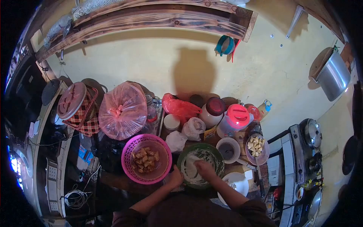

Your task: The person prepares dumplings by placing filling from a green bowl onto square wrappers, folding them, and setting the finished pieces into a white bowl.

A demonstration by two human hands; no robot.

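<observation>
A green bowl (218, 155) stands at the front of the table, its inside smeared with a white, floury paste (190, 166). My right hand (205, 170) reaches down into this bowl, and its fingertips are lost in the paste. Closed on the bowl's left rim is my left hand (176, 177). A pink basket (126, 170) to the left holds a bowl of brown chunks (145, 159). A white plate (242, 185) lies under my right forearm. Behind the green bowl are a white plastic bag (176, 141) and a saucepan of dark liquid (227, 150).
A bowl of pale cut pieces (256, 145) stands at right, a knife (261, 182) beside it. Jars, a pitcher with a red lid (238, 116) and a tied pink bag (123, 111) line the back. A stove (302, 151) is far right; a wooden shelf (162, 22) hangs above.
</observation>
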